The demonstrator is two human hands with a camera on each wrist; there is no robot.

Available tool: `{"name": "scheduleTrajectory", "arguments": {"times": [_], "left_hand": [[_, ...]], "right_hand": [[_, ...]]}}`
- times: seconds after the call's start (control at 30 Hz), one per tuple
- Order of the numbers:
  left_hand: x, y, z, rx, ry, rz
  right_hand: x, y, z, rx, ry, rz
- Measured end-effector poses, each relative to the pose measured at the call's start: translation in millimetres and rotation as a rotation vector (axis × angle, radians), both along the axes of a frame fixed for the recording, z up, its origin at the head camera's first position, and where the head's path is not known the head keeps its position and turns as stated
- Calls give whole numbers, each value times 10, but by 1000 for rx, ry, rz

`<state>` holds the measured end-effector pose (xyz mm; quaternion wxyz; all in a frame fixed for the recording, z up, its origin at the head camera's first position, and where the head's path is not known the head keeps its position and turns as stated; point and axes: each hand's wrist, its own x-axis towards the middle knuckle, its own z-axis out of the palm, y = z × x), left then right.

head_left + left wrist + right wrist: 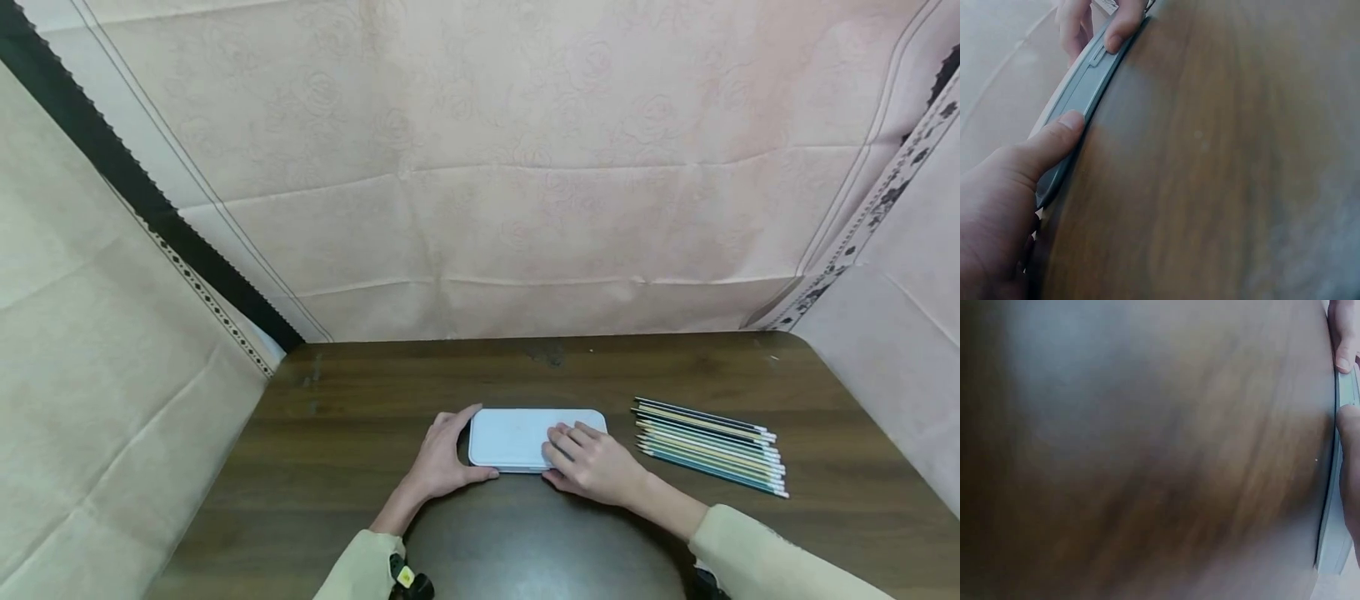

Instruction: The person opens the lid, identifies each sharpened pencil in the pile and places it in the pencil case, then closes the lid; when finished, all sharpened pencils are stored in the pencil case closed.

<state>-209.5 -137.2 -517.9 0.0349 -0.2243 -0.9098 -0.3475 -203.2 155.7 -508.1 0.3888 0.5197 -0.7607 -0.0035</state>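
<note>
A flat white case (506, 437) with rounded corners lies on the table in the head view. My left hand (441, 462) grips its left end, thumb along the near side and fingers toward the far corner. Over the right part of the lid, my right hand (592, 465) has bent fingers on top and its thumb at the near edge. The left wrist view shows the grey-blue side of the case (1079, 94), where the right thumb touches a small latch-like tab (1099, 55). Only a strip of the case (1333, 531) appears in the right wrist view.
To the right of the case lies a row of pencils (712, 450), dark, pale and teal, points toward the left. Beneath everything is a brown wood-grain table (360, 400). Pale patterned cloth (525, 208) hangs behind it and at both sides.
</note>
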Motion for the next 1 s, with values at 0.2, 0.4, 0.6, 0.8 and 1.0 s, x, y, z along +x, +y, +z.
{"name": "scheduleTrajectory", "arguments": {"times": [0.2,0.4,0.6,0.8,1.0], "left_hand": [[5,8,-11,-5,3,19],[12,19,-5,-1,12,23],[-3,8,2,-4,18,36],[4,-1,-7,-1,5,45],[36,4,3,6,-16,65]], "right_hand": [[-22,-9,12,59,113,23],[-68,9,14,49,143,65],[-106,-5,173,-39,2,80],[-113,103,325,-157,-213,117],[-114,338,446,-269,-324,85]]}}
